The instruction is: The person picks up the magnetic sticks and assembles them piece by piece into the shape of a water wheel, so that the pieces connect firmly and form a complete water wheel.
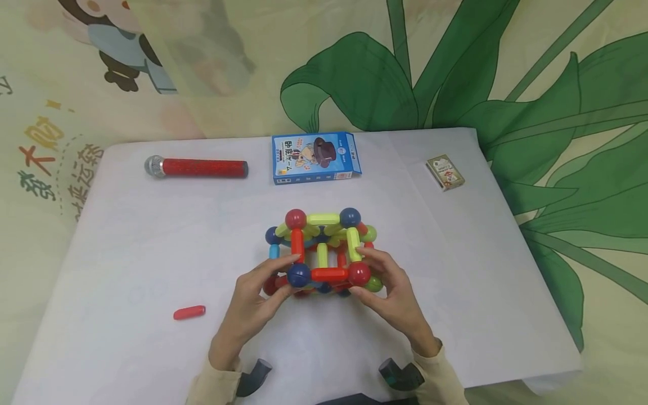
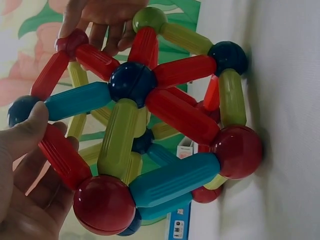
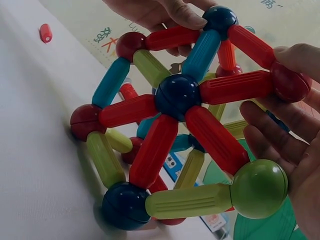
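Note:
A frame of magnetic rods and balls (image 1: 329, 274) stands on the white table between both hands. Its rods are red, lime and light blue; its balls are dark blue, red and green. On the near left, my left hand (image 1: 253, 295) grips the frame, with thumb and fingers around a dark blue corner ball (image 1: 298, 275). My right hand (image 1: 397, 292) holds the near right corner at a red ball (image 1: 359, 273). In the right wrist view, several red rods and a blue rod meet at a dark blue hub ball (image 3: 177, 97). A loose red rod (image 1: 189, 313) lies left of my left hand.
Along the back of the white-covered table (image 1: 126, 242) lie a red microphone (image 1: 202, 168) with a silver head, a blue printed box (image 1: 314, 158) and a small patterned box (image 1: 445, 172) at the right. A printed cloth with green leaves hangs behind.

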`<state>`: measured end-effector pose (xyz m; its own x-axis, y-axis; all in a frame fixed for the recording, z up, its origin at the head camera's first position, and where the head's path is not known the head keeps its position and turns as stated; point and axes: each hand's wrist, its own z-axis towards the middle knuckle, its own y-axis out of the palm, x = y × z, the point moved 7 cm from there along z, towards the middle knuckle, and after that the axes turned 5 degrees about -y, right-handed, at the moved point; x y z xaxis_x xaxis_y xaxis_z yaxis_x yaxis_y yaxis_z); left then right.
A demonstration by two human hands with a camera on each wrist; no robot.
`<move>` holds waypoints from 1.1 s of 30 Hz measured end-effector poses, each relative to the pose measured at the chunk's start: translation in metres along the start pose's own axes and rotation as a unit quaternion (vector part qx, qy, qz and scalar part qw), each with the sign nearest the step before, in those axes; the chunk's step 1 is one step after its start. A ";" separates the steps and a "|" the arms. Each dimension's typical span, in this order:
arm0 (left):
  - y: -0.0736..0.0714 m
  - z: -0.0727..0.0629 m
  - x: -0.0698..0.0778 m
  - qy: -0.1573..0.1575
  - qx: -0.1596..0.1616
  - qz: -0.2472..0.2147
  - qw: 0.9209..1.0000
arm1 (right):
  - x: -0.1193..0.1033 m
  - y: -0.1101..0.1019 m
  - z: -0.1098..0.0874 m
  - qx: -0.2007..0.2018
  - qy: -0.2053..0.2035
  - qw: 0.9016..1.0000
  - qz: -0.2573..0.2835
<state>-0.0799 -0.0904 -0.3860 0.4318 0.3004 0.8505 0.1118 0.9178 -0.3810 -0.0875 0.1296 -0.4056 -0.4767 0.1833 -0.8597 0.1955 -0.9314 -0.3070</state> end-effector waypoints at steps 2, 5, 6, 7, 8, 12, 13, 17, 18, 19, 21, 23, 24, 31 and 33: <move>-0.001 0.000 0.000 0.000 0.001 -0.001 1.000 | 0.000 0.000 0.000 -0.001 0.002 1.000 0.000; -0.001 -0.001 -0.001 -0.003 -0.002 -0.002 1.000 | 0.000 0.000 0.000 -0.002 0.007 1.000 0.001; -0.002 -0.002 -0.002 -0.004 -0.002 0.000 1.000 | -0.001 0.000 0.000 -0.003 0.007 1.000 0.001; -0.002 -0.003 -0.003 -0.009 -0.003 0.000 1.000 | -0.001 0.000 0.001 -0.003 0.005 1.000 0.001; -0.003 -0.003 -0.004 -0.014 -0.002 -0.001 1.000 | -0.001 0.000 0.001 -0.004 0.006 1.000 0.001; -0.005 -0.006 -0.008 -0.021 0.008 -0.006 1.000 | -0.002 0.000 0.001 -0.002 -0.003 1.000 0.001; -0.005 -0.006 -0.009 -0.021 0.010 -0.007 1.000 | -0.002 0.000 0.001 0.000 -0.007 1.000 0.001; -0.006 -0.005 -0.007 0.002 0.016 -0.012 1.000 | -0.003 0.000 0.002 0.005 -0.026 1.000 -0.001; -0.006 -0.005 -0.006 0.002 0.016 -0.011 1.000 | -0.003 0.000 0.001 0.005 -0.027 1.000 -0.001; -0.007 -0.005 -0.007 -0.002 0.016 -0.008 1.000 | -0.003 -0.001 0.001 0.003 -0.025 1.000 0.000; -0.012 -0.007 -0.009 -0.015 0.019 0.003 1.000 | -0.002 -0.002 0.001 -0.003 -0.018 1.000 0.004; -0.025 -0.013 -0.016 -0.043 0.027 0.029 0.998 | -0.002 -0.005 0.000 -0.005 -0.011 1.000 0.011; -0.035 -0.019 -0.021 -0.064 0.033 0.048 0.996 | -0.001 -0.008 -0.001 -0.003 -0.010 1.000 0.014; -0.112 -0.099 -0.082 -0.275 0.017 0.208 0.939 | 0.022 -0.050 -0.008 0.083 0.016 0.996 0.008; -0.125 -0.120 -0.094 -0.300 0.017 0.221 0.928 | 0.034 -0.060 -0.010 0.112 0.028 0.993 -0.006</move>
<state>-0.0272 -0.2642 -0.4620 -0.1474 0.7304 0.6669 0.0106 0.6754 -0.7374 -0.1066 0.1947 -0.4204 -0.4278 0.2071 -0.8798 -0.0081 -0.9742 -0.2254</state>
